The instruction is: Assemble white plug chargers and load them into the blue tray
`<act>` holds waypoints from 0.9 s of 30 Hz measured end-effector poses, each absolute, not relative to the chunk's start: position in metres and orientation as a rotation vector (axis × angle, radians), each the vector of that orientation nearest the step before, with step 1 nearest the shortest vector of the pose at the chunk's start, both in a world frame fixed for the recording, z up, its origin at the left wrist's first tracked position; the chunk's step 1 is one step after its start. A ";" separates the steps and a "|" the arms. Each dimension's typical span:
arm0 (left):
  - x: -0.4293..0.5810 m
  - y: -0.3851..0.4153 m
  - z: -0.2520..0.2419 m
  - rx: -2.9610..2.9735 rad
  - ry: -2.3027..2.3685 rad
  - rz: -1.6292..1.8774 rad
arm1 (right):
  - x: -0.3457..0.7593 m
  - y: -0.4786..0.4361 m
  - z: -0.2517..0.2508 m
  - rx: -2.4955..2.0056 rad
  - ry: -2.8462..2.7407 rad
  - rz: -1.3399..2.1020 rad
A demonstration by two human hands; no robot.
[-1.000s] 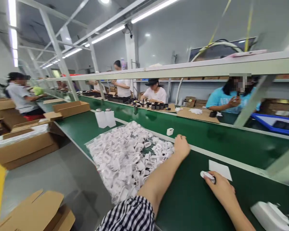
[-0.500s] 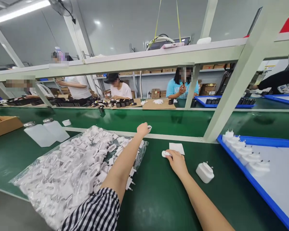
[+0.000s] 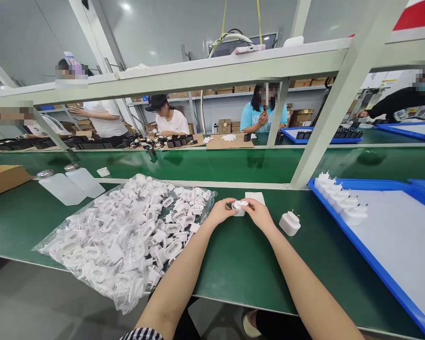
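Hands [image 3: 221, 213] [image 3: 258, 215] on plug [image 3: 239, 206], bag [image 3: 92, 257] of plugs [image 3: 145, 222], tray [image 3: 375, 182] holding chargers [image 3: 340, 200]

Bag of parts [image 3: 127, 236] left, tray [image 3: 393, 278] right (charger [image 3: 289, 223] between).

Your two bare forearms reach forward and angle inward so that your left hand [image 3: 221, 213] and right hand [image 3: 259, 216] sit knuckles-up, fingertip to fingertip in front of you, with the fingers of both curled in a close pinch and the wrists low.
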State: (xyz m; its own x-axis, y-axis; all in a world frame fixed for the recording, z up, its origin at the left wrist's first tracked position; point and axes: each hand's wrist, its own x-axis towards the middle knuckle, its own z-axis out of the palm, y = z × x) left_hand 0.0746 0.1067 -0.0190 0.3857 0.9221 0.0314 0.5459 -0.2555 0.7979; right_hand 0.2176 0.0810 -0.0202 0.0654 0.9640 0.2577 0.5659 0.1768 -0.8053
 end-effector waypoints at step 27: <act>0.076 0.100 -0.020 2.124 1.323 0.702 | 0.213 0.078 -0.009 -1.617 -1.806 0.400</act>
